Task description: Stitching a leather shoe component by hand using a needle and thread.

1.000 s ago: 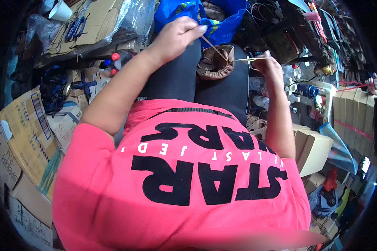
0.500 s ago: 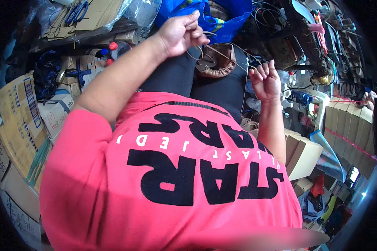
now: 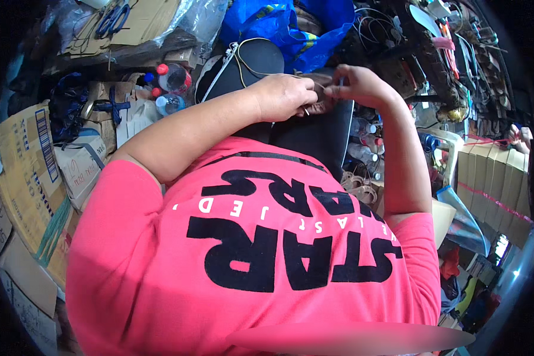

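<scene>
Left hand [image 3: 285, 95]: grip closed on small brown leather piece [image 3: 320, 107], lowered from a raised pull.
Right hand [image 3: 359, 86]: moved in beside it, fingertips pinched narrow, contents unclear.
Meaning: stitch likely drawn tight.

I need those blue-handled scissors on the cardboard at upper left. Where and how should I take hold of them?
Grip the scissors by the blue handle loops, reaching down from above. They lie flat on the cardboard, loops uncovered, with nothing lying on top of them.

Bright, even daylight fills the scene — the pink shirt [image 3: 249, 249] looks strongly saturated. Fisheye distortion bends the edges into a dark round rim. The bottom right is blurred and glary; shadows are soft.
</scene>
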Motion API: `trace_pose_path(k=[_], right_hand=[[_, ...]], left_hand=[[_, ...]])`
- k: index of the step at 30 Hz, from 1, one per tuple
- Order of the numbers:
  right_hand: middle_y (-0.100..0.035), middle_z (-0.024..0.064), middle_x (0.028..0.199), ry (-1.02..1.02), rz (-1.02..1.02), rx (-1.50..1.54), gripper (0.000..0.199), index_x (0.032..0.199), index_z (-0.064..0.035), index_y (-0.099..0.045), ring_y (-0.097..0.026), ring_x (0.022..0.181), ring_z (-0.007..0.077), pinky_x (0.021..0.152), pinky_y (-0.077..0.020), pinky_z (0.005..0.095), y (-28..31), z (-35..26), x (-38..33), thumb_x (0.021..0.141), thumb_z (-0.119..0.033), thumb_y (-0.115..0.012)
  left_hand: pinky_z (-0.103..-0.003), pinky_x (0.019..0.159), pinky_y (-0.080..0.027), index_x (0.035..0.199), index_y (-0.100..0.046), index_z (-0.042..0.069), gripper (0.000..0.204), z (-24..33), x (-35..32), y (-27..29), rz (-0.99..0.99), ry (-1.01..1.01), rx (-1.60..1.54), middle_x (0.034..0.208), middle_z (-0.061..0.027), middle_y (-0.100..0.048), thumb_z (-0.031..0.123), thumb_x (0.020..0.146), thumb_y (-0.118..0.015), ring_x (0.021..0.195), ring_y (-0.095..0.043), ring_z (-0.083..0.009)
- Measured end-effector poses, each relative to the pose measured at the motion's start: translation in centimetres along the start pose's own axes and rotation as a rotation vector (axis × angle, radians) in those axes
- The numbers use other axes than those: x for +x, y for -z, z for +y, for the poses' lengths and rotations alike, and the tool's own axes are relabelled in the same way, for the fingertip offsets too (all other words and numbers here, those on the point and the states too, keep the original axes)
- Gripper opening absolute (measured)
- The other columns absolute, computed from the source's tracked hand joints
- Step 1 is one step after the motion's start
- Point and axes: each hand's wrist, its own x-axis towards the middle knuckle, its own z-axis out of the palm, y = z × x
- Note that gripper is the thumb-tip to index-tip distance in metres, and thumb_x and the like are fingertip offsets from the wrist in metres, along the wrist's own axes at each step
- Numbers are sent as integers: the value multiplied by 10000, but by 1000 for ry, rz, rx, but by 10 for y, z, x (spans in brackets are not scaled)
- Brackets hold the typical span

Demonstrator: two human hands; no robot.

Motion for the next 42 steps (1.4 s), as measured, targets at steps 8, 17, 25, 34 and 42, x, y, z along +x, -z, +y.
trace_pose_path(k=[8, 17, 25, 34, 42], right_hand=[[-507, -44, 705, 0, 114, 878, 221, 876, -18, -607, -432, 648, 56, 602, -358, 222, -63, 29, -20, 840, -233, -642], [-460, -40, 622, -56, 131, 700, 296, 712, -35, -569, -392, 600, 44, 537, -314, 219, -55, 5, -38, 888, -273, -548], [-450, 40, 581, 359, 604, 624, 194, 737, 27, -567, -435, 556, 112, 552, -368, 267, -64, 16, -78, 810, -152, -554], [-486, 24, 716, 148, 580, 518, 230, 1015, -94, -668, -478, 639, 118, 584, -393, 243, -60, 9, -82, 796, -35, -626], [-532, 110, 718, 81, 597, 289, 178, 918, -89, -686, -570, 657, 253, 613, -451, 323, -62, 10, -62, 751, -67, -628]], left_hand=[[-380, 745, -465, 863, -611, 79, 150, -8, -11, 12, 32, -39, -175, 915, -87, -561, 152, 738, -651, 834, -582, -294], [-337, 787, -452, 948, -627, 56, 279, -29, 57, 11, -74, 113, -456, 913, -127, -608, 261, 761, -643, 901, -586, -246], [-310, 643, -474, 779, -646, 39, 237, -38, 74, 0, -76, 59, -421, 723, -80, -649, 256, 714, -713, 692, -616, -183], [-238, 777, -456, 958, -653, 7, 197, -46, 72, 6, -329, 237, -975, 868, -28, -655, 123, 799, -645, 816, -586, -91], [-247, 793, -456, 1017, -655, 17, 242, -43, 70, 11, -370, 242, -926, 921, -41, -666, 66, 783, -616, 836, -594, -106]])
